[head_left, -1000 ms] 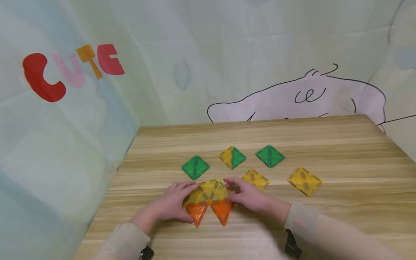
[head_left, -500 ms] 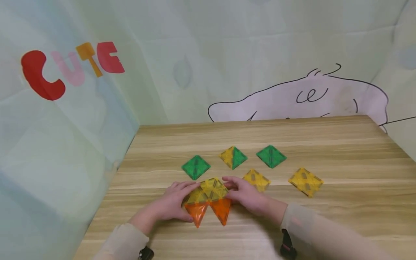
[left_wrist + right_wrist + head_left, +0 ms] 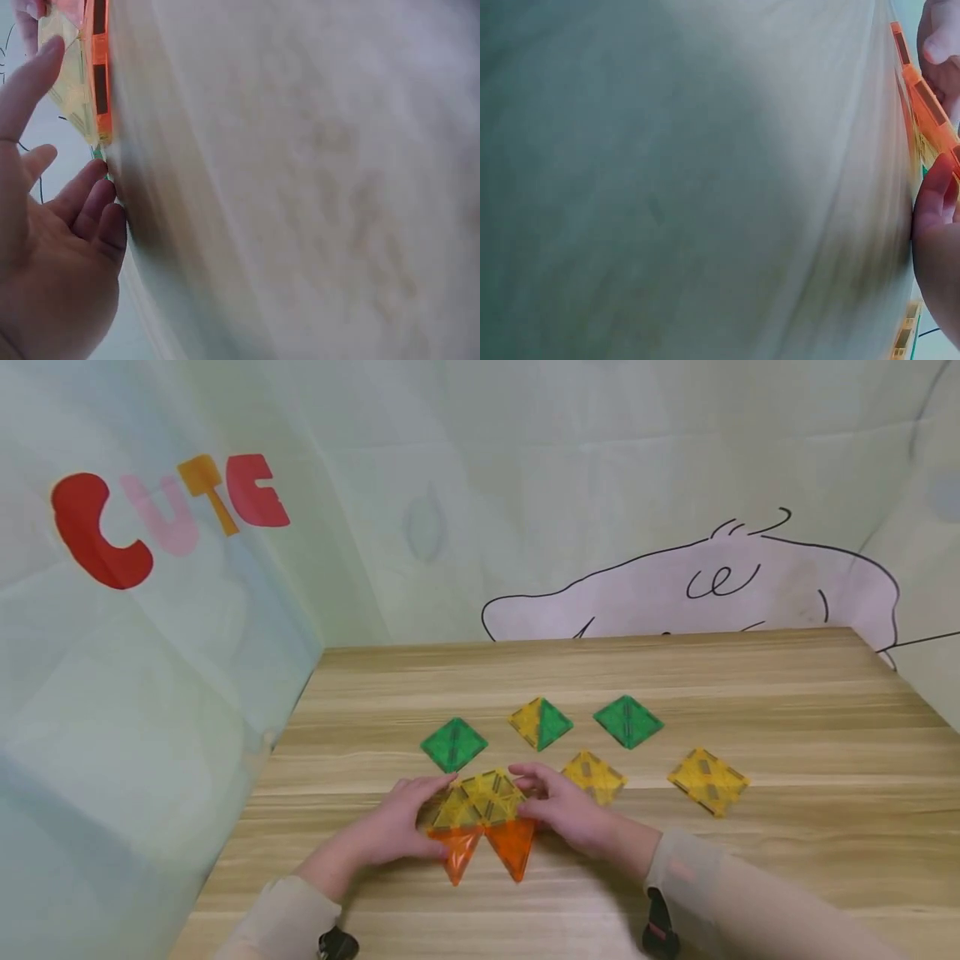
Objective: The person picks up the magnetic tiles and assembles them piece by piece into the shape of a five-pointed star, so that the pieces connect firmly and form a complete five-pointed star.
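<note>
Magnetic tiles are joined into one piece in the head view: several yellow triangular tiles [image 3: 480,797] across the back and two orange triangular tiles [image 3: 512,850] pointing toward the person. In the left wrist view the yellow part stands up from the orange tile edge [image 3: 101,75]. My left hand [image 3: 401,827] lies along the piece's left side, fingers extended and thumb close to the left orange tile. At the right side, my right hand [image 3: 566,806] grips the yellow edge between bent fingers and thumb. The right wrist view shows a fingertip against the orange edge [image 3: 930,105].
Behind the piece lie a green tile pair [image 3: 453,744], a yellow-and-green pair [image 3: 541,723] and another green pair [image 3: 628,722]. A yellow pair [image 3: 592,777] is close beyond the right hand, with a second yellow pair [image 3: 708,781] farther right on the wooden table [image 3: 810,710].
The left fingers have straightened a little and the left thumb has shifted up along the orange tile. The right hand has edged left over the yellow edge, which has risen slightly.
</note>
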`<state>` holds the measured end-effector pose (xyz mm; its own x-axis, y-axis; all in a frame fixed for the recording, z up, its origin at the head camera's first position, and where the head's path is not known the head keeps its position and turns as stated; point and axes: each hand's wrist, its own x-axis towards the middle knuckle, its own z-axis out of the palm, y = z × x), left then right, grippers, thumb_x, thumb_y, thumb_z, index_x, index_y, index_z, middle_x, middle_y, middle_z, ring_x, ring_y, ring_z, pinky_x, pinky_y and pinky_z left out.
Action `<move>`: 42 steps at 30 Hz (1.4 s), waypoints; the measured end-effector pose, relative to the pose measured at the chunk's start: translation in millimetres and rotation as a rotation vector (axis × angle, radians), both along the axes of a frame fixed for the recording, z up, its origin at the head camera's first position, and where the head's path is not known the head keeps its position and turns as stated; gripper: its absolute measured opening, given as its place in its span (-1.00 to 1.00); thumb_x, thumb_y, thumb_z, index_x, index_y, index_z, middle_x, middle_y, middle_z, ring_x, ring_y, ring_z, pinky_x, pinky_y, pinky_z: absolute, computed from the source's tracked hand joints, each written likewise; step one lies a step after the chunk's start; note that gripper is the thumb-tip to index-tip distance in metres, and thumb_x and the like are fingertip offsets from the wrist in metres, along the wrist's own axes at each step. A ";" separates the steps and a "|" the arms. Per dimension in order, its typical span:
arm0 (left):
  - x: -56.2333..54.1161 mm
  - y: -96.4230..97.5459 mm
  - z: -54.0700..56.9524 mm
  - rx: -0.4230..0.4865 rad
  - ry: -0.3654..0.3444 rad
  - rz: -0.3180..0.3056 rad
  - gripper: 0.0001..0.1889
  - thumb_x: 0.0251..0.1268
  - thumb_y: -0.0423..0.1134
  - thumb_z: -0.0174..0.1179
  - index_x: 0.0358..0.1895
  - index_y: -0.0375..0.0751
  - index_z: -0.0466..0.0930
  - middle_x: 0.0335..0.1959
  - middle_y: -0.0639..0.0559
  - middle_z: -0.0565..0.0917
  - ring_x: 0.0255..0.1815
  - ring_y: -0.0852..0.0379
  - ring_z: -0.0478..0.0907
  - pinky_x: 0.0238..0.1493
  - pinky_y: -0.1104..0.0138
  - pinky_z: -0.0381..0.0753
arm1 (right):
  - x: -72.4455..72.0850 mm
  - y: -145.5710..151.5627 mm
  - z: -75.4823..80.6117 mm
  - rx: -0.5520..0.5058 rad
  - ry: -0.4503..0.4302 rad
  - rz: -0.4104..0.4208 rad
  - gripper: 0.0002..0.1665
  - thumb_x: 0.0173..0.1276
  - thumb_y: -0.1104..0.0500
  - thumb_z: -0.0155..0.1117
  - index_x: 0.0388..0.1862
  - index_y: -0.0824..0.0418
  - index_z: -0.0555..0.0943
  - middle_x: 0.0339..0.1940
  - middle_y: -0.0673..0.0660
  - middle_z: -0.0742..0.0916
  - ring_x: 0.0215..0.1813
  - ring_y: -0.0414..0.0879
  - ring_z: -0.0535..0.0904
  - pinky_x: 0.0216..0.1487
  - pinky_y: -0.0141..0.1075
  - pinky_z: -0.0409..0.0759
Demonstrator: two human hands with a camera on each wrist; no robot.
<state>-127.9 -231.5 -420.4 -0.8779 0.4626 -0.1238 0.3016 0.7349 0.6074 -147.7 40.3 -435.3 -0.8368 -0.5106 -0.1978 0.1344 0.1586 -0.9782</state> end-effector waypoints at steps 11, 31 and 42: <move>-13.0 11.6 1.1 0.133 -0.066 0.037 -0.15 0.06 -0.04 0.36 0.42 -0.15 0.15 0.20 -0.10 0.44 0.18 -0.07 0.37 0.20 -0.02 0.30 | 1.0 -2.4 -1.1 -0.123 -0.067 0.007 -0.31 0.26 0.32 0.16 0.38 0.26 0.23 0.23 0.30 0.39 -0.02 0.01 0.52 -0.05 -0.19 0.56; -26.6 25.9 1.6 0.058 -0.021 -0.026 -0.42 0.17 -0.14 0.29 0.27 -0.20 0.39 0.17 -0.16 0.44 0.20 -0.10 0.31 0.22 -0.01 0.26 | 1.3 -2.6 -2.4 -0.216 -0.118 0.047 -0.34 0.32 0.33 0.11 0.38 0.32 0.18 0.25 0.32 0.39 0.01 -0.02 0.54 0.01 -0.21 0.53; -25.7 22.9 4.6 0.184 -0.076 0.004 -0.57 0.22 -0.19 0.23 0.17 -0.15 0.46 -0.05 -0.01 0.51 -0.03 0.03 0.41 0.05 0.08 0.37 | 0.8 -0.8 -4.7 -0.254 -0.140 0.044 -0.34 0.34 0.32 0.09 0.39 0.34 0.15 0.21 0.30 0.45 0.08 0.00 0.52 0.02 -0.21 0.53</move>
<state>-153.6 -208.5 -415.8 -0.8709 0.4803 -0.1039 0.2470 0.6107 0.7524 -146.9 39.5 -440.1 -0.7863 -0.5938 -0.1706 0.2692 -0.0807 -0.9597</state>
